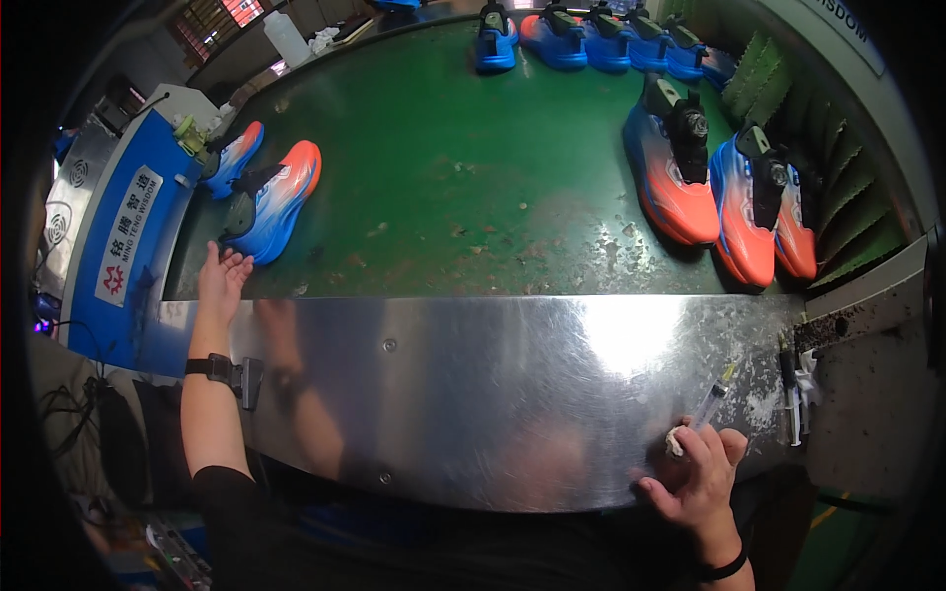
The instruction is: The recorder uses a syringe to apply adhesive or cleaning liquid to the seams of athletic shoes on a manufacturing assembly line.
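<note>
At the left edge of the green belt, my left hand (225, 274) has its fingers apart, palm partly up, beside the heel of a blue and orange shoe (283, 200). Whether the fingertips touch it is hard to tell. A second such shoe (236, 158) stands just behind. Over the metal ledge, my right hand (702, 478) has its fingers curled around the lower end of a clear syringe (708, 406) with a yellowish tip, pointing away from me. A small white wad (675, 441) sits against the index finger; the thumb is stretched out to the left.
Three blue and orange shoes (673, 182) stand at the belt's right side, with several more (555, 41) along the far end. A metal ledge (473, 394) borders the green belt (443, 177). Thin black and white tools (790, 389) lie at right; a white bottle (287, 39) stands far left.
</note>
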Motion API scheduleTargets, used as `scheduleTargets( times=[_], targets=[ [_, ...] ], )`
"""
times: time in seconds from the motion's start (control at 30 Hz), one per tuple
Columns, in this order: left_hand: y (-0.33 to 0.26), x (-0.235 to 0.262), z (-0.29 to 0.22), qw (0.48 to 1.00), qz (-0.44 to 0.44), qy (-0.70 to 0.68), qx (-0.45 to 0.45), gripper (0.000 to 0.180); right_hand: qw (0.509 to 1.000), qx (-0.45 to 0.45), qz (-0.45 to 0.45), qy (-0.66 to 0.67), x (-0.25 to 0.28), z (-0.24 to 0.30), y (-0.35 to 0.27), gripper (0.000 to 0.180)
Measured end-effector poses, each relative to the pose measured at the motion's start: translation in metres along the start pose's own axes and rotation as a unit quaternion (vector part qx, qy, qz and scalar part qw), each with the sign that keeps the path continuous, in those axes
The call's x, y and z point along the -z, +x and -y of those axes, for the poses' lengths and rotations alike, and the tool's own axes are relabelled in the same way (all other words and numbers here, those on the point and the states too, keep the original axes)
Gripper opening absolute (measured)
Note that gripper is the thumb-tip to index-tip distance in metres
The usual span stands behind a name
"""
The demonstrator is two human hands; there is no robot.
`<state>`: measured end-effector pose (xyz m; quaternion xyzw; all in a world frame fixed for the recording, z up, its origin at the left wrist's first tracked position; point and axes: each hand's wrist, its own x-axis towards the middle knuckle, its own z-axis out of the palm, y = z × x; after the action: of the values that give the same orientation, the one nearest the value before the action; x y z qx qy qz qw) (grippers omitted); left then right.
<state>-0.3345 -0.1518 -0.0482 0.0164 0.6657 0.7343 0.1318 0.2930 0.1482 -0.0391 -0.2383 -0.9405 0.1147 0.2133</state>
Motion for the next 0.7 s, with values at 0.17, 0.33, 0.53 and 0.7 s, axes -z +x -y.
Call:
scheduleTargets(
  times=[0.17, 0.33, 0.53, 0.7],
  targets=[
    [0.015, 0.001, 0.002, 0.999, 0.003, -0.039, 0.015, 0.03, 1.0, -0.01, -0.013, -0.004, -0.001, -0.001, -0.001, 0.06],
    [0.0, -0.023, -0.003, 0.993, -0.014, -0.113, 0.022, 0.026, 1.0, -0.01, -0.017, -0.007, 0.002, 0.001, 0.0, 0.059],
    [-0.071, -0.105, -0.017, 0.984, 0.167, 0.039, -0.044, 0.018, 1.0, -0.007, -0.02, -0.007, 0.006, 0.001, -0.001, 0.058],
    [-0.166, -0.149, -0.033, 0.969, 0.234, 0.033, -0.067, 0.023, 1.0, -0.017, -0.018, 0.001, 0.009, -0.01, -0.011, 0.052]
  ],
)
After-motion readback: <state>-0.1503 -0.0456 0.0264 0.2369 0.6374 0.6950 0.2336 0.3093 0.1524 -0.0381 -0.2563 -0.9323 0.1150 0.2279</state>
